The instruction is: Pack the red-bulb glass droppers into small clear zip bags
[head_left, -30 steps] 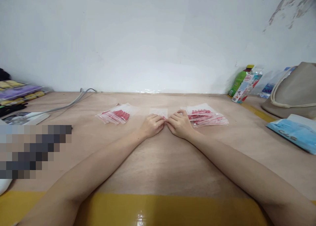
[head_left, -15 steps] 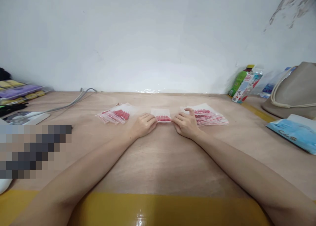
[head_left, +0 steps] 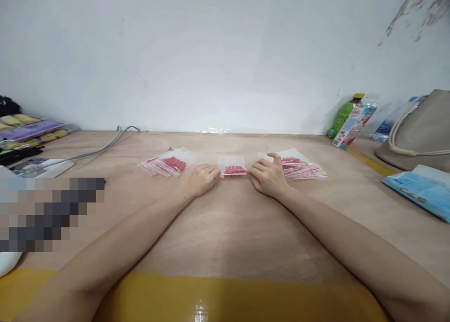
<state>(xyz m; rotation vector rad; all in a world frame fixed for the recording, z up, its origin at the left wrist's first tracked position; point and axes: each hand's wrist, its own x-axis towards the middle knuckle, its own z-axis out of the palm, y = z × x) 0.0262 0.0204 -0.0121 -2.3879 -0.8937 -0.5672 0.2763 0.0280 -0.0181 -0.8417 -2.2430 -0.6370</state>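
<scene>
A small clear zip-lock bag [head_left: 232, 161] with a row of red capsule-like pieces lies flat on the table between my hands, its zip edge towards me. My left hand [head_left: 203, 180], fingers bent and pressed together, pinches the bag's near left corner. At the near right corner, my right hand [head_left: 269, 177] pinches the same edge, its index finger raised and curled. To the left is a fanned pile of similar filled bags [head_left: 172, 163]. Another stack of filled bags [head_left: 304, 169] lies just beyond my right hand, partly hidden by it.
A grey cable [head_left: 101, 148] and packs of yellow and purple items [head_left: 35, 130] lie at left. On the right are a green bottle [head_left: 342, 116], a carton [head_left: 353, 125], a grey-beige bag [head_left: 418, 130] and a blue tissue pack [head_left: 418, 190]. Yellow tape [head_left: 176, 296] runs along the near edge.
My hands have moved slightly apart, towards the outer corners of the bag, so more of its zip edge shows. The view has shifted a little.
</scene>
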